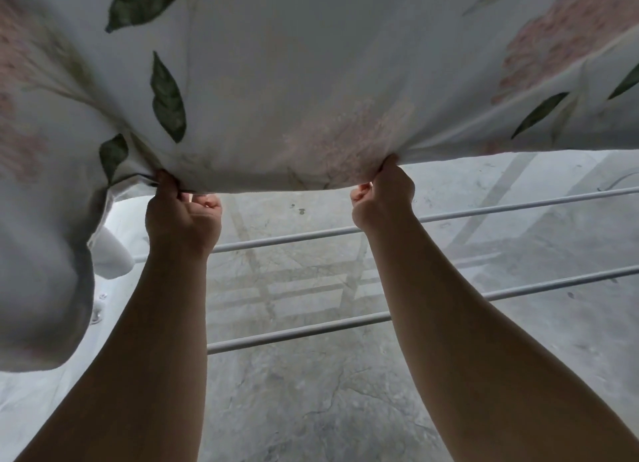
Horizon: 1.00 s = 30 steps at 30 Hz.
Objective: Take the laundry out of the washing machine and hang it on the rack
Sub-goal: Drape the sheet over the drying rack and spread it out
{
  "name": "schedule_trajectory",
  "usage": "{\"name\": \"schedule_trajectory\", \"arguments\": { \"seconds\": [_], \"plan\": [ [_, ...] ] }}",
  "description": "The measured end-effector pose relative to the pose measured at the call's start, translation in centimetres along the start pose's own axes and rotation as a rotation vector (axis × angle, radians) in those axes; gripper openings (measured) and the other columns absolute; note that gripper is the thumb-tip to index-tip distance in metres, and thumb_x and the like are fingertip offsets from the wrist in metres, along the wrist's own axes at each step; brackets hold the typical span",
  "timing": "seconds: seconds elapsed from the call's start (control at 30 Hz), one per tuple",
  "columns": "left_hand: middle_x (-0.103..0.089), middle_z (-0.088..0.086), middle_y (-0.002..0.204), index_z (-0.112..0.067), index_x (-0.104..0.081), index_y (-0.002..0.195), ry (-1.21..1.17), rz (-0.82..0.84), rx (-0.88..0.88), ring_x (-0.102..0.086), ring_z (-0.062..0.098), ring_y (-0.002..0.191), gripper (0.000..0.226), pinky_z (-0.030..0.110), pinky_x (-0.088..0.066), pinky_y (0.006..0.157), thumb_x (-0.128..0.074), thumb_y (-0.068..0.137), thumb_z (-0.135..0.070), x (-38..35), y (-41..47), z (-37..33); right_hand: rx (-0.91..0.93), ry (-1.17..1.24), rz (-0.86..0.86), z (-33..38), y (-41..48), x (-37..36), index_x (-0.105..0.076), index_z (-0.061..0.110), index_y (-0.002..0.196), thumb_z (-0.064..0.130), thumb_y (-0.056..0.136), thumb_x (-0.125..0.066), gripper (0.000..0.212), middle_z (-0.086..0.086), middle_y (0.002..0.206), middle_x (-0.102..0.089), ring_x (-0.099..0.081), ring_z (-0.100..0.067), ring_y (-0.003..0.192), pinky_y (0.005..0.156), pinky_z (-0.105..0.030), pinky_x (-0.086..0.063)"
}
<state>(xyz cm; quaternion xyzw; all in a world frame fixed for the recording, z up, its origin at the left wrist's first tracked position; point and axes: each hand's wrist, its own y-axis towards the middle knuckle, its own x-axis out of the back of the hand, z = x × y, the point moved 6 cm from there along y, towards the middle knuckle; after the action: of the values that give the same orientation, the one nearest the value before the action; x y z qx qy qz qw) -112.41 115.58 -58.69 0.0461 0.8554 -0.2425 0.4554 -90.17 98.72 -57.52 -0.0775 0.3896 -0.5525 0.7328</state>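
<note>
Floral sheet point(311, 81) held up over rack point(484, 213) rails, hem stretched between both grips. Left grip point(183, 216) and right grip point(382, 193) each curled tight, pinching hem. Likely soft, floppy, damp-heavy; best held along hem, hands wide apart.

Your way ahead blocked by sheet point(311, 81); gaps between rack rods point(449, 216) open below, floor point(328, 409) beneath.

Home laundry-drying spot: white drying rack rails point(380, 318) over bare grey concrete floor point(328, 409), floral bed sheet point(294, 81) spread above.
</note>
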Motion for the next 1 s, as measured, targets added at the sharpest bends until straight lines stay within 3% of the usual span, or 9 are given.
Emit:
{"name": "schedule_trajectory", "arguments": {
  "seconds": [0.3,0.4,0.47,0.5,0.57,0.67,0.77,0.87,1.0],
  "plan": [
    [-0.027,-0.008,0.052,-0.022,-0.037,0.065,0.017,-0.11,-0.025,-0.028,0.008,0.045,0.039,0.019,-0.033,0.059,-0.054,0.099,-0.019,1.5,-0.3,-1.0,0.0,0.007,0.035,-1.0,-0.4,0.1,-0.061,0.023,0.087,0.033,0.102,-0.044,0.025,0.006,0.084,-0.067,-0.059,-0.012,0.077,0.059,-0.029,-0.033],
    [-0.045,-0.004,0.052,-0.018,-0.045,0.068,-0.016,-0.045,0.004,-0.064,0.007,0.06,0.034,0.023,-0.046,0.074,-0.052,0.101,-0.024,0.2,-1.4,-0.7,-0.012,0.009,0.024,-0.8,-0.7,0.2,-0.06,0.022,0.088,0.03,0.101,-0.047,0.02,0.004,0.084,-0.065,-0.055,-0.014,0.075,0.057,-0.028,-0.033],
    [-0.07,0.016,0.101,-0.015,-0.061,0.093,0.078,-0.013,0.017,-0.063,0.026,0.118,0.021,0.04,-0.05,0.098,-0.05,0.102,-0.03,-0.4,-2.0,0.6,-0.029,-0.002,0.023,-0.7,-1.1,0.3,-0.061,0.02,0.09,0.028,0.1,-0.049,0.017,0.002,0.091,-0.066,-0.056,-0.015,0.079,0.062,-0.029,-0.04],
    [-0.054,0.025,0.137,-0.012,-0.058,0.118,0.173,0.023,0.047,-0.046,0.035,0.134,0.035,0.048,-0.043,0.108,-0.05,0.1,-0.041,-1.2,-2.8,1.7,-0.035,0.001,0.034,-0.4,-1.3,0.4,-0.061,0.019,0.093,0.028,0.1,-0.049,0.016,0.001,0.097,-0.067,-0.059,-0.016,0.084,0.068,-0.03,-0.044],
    [-0.016,0.013,0.163,-0.015,-0.026,0.152,0.274,0.119,0.061,-0.022,0.03,0.148,0.092,0.05,-0.025,0.118,-0.051,0.084,-0.072,-2.3,-4.6,4.3,-0.037,-0.033,0.082,-0.1,-1.8,0.8,-0.061,0.018,0.107,0.026,0.102,-0.048,0.016,-0.002,0.115,-0.067,-0.062,-0.019,0.101,0.079,-0.032,-0.046],
    [-0.043,-0.001,0.152,-0.028,-0.038,0.148,0.181,0.383,0.296,-0.043,0.019,0.138,0.079,0.042,-0.033,0.114,-0.051,0.083,-0.071,-6.0,-7.1,10.8,0.021,-0.208,0.165,1.2,-1.8,2.1,-0.051,0.014,0.134,0.022,0.106,-0.04,0.032,-0.005,0.137,-0.057,-0.058,-0.025,0.119,0.079,-0.029,-0.047],
    [-0.068,-0.009,0.123,-0.026,-0.056,0.13,0.31,0.436,0.36,-0.064,0.009,0.113,0.041,0.036,-0.043,0.108,-0.058,0.092,-0.042,-6.8,-8.5,15.9,-0.014,-0.246,0.235,2.5,-1.3,4.1,-0.055,0.017,0.13,0.018,0.105,-0.039,0.03,-0.006,0.133,-0.059,-0.06,-0.023,0.112,0.082,-0.031,-0.046],
    [-0.061,-0.014,0.132,-0.027,-0.05,0.137,0.305,0.381,0.459,-0.057,0.005,0.123,0.033,0.022,-0.051,0.096,-0.047,0.104,-0.027,-7.3,-8.5,19.1,-0.121,-0.13,0.278,3.5,-0.5,6.3,-0.057,0.012,0.128,0.009,0.103,-0.042,0.029,-0.002,0.125,-0.064,-0.061,-0.015,0.112,0.085,-0.026,-0.049],
    [-0.06,-0.003,0.137,-0.026,-0.053,0.135,0.18,0.385,0.342,-0.052,0.017,0.13,0.045,0.04,-0.04,0.11,-0.055,0.096,-0.047,-9.0,-8.5,18.9,-0.054,0.047,0.312,7.0,0.3,8.4,-0.059,0.018,0.132,0.028,0.092,-0.055,0.042,-0.011,0.129,-0.063,-0.054,-0.029,0.123,0.105,-0.04,-0.036]
  ]
}}
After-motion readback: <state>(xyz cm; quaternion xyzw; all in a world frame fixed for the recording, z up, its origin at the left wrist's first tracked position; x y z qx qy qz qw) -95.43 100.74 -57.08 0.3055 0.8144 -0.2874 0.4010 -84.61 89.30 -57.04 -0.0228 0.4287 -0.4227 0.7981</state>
